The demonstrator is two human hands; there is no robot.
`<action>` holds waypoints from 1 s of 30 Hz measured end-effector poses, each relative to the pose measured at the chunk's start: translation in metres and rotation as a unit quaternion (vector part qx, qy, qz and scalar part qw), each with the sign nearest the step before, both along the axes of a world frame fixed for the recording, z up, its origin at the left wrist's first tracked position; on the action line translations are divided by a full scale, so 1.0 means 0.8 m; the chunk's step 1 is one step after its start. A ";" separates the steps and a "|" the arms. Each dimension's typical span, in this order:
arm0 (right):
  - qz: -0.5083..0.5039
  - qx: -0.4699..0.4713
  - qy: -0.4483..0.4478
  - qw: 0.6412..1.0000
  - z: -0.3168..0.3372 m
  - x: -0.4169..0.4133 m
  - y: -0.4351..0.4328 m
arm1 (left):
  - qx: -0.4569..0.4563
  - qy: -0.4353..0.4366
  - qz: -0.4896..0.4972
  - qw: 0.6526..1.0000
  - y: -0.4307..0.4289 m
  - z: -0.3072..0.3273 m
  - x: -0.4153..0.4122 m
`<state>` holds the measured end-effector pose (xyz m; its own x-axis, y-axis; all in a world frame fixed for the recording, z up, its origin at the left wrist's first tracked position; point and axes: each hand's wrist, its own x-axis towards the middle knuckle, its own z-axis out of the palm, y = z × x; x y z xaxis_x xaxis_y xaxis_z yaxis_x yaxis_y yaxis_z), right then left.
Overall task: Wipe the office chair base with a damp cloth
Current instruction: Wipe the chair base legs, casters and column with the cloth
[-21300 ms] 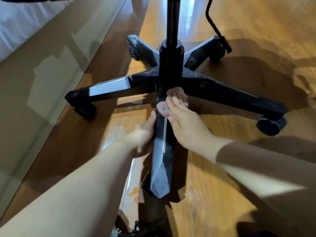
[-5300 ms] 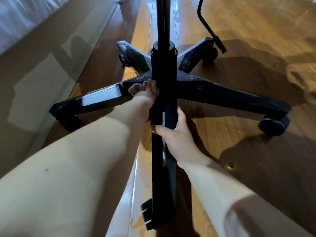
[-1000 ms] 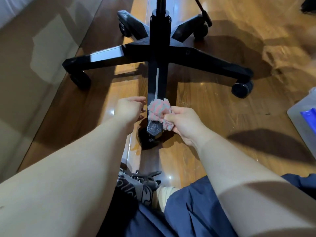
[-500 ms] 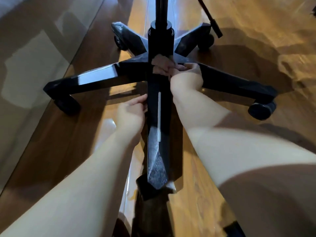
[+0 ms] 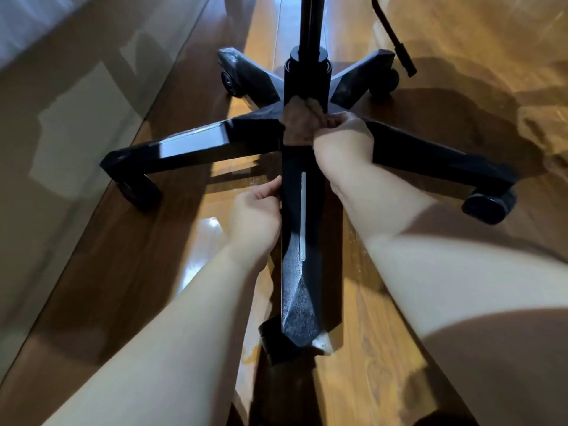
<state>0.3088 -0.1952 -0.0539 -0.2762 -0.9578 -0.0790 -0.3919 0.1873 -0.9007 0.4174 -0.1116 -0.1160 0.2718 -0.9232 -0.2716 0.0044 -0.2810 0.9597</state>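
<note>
**A:** What was the right hand [image 5: 342, 139] doing?

**B:** Its fingers were curled, pinching a bunched cloth [image 5: 299, 121] against the hub [image 5: 307, 81] of the chair base [image 5: 302, 161], right where the upright column [image 5: 310, 26] rose out of it. The cloth sat in shadow, so I couldn't tell its colour or how wet it was.

**A:** And the left hand [image 5: 256, 216]?

**B:** Lower down, with its fingers curled at the left edge of the near leg [image 5: 299, 272]. It appeared to be gripping the leg to steady the base on its casters.

**A:** So how should that wipe have gone?

**B:** I judged the step to be cleaning round the hub. The cloth wanted pressing flat into the angles where the legs met the hub. It should have been worked round the column rather than dabbed. The left hand needed to hold firm so the base didn't roll on the glossy wooden floor [image 5: 399, 333].

**A:** Then outward?

**B:** That seemed sensible, from hub to tip along each leg, each stroke in one direction. The near leg showed pale speckling toward its tip, and the far-left leg [image 5: 249, 75] looked dull too, while the left leg [image 5: 190, 146] shone. The right leg [image 5: 430, 158] ran out to a caster [image 5: 488, 207], well apart from either hand. Reaching that would likely have needed a shift of grip.
</note>
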 end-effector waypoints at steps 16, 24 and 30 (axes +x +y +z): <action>0.271 -0.189 0.354 0.875 0.033 0.000 0.006 | 0.062 0.311 0.118 0.941 0.001 0.014 0.017; 0.382 -0.137 0.581 0.705 0.000 0.056 0.001 | 0.094 0.357 0.166 0.915 -0.004 0.007 0.020; 0.268 -0.152 0.459 0.833 0.023 0.016 -0.029 | 0.107 0.330 0.181 0.920 0.004 -0.005 0.018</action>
